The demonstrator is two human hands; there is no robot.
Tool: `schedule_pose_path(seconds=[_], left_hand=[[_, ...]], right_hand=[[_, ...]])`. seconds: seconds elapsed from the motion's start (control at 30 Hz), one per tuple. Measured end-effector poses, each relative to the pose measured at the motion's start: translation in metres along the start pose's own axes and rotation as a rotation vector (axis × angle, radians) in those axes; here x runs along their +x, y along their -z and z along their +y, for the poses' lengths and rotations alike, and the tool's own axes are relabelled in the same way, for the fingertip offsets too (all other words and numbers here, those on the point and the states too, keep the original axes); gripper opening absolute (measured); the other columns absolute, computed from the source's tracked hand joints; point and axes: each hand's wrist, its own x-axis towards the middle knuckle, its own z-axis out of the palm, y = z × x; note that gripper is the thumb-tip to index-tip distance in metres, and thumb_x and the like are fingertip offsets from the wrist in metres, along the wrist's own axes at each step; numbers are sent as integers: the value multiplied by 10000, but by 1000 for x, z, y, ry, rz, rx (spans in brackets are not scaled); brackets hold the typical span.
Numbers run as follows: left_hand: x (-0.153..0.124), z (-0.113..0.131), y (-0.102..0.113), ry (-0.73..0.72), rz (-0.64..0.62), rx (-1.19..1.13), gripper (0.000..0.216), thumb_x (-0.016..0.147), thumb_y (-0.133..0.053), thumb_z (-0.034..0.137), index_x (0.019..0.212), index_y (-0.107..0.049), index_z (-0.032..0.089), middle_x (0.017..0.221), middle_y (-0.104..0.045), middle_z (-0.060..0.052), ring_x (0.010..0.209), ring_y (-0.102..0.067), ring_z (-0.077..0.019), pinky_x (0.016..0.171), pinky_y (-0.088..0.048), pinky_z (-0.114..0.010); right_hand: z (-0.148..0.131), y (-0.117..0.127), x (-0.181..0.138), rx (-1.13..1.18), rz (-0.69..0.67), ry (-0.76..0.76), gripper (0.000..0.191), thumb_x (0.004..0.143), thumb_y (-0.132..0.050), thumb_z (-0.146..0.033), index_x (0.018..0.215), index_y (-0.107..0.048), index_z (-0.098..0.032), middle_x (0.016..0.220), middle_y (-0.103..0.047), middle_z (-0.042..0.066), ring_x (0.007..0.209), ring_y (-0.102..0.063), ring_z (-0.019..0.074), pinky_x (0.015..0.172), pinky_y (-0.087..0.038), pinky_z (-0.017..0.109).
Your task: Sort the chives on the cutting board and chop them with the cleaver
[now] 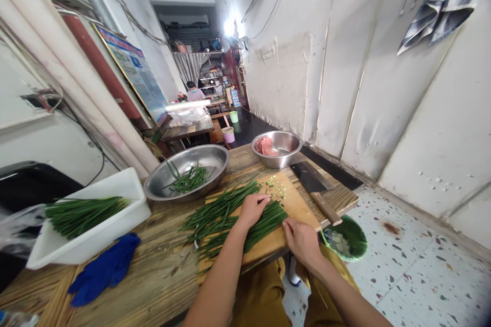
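Note:
A spread of long garlic chives (pixel 226 209) lies across the wooden cutting board (pixel 297 204) in front of me. My left hand (pixel 253 209) is on top of the chives with its fingers curled round part of them. At their right-hand ends, my right hand (pixel 301 239) is closed, thumb and fingers pressed together against the tips. Small pale cut bits (pixel 276 186) are scattered at the board's far side. A cleaver (pixel 315 186) with a wooden handle rests flat on the table, right of the board.
Left of the board, a steel bowl (pixel 153 180) holds some chives, and a white tub (pixel 132 189) holds a bundle. Blue gloves (pixel 105 268) lie nearby. Behind the board stands a bowl (pixel 287 147) with pink stuff inside. A green basket (pixel 360 237) sits below right. Another person (pixel 195 93) is far back.

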Motion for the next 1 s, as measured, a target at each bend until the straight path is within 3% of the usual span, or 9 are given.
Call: schedule_pose_path(seconds=[0.53,1.0], left_hand=[[-2,5,3,-34,-18,30,193,813,-582,229,927,-734,197,976,-719,-26,926,-653,-170,908,-467,-292],[-4,3,6,-156,-124,85,323,816,-450,146,982,-722,196,1022,-704,-42,975,-623,-163,936,-460,-288]], right_hand=[[-2,2,0,-13,-25,-26,314,936,-352,-266,851,-641,-179,801,-707,59,779,-660,167,635,-336,233],[-1,0,1,1,12,-28,314,936,-355,-266,854,-647,-185,781,-705,50,752,-657,160,616,-336,230]])
